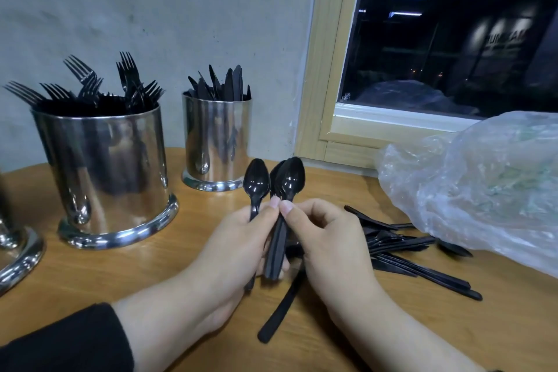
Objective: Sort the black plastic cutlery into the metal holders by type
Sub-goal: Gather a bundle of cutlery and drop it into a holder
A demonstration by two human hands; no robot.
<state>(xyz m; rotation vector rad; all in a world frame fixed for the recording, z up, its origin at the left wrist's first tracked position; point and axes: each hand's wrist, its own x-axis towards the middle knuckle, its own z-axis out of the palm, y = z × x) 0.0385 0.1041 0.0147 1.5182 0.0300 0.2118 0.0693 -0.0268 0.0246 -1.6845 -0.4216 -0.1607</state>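
Three metal holders (105, 172), two hands (238, 238), one plastic bag (483, 178)

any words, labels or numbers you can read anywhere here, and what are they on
Lit sign seen through the window: some letters show, too blurred to read.
Small white mark at the window's lower left corner: too small to read.
Metal holders, black spoons and plastic bag: no text visible.
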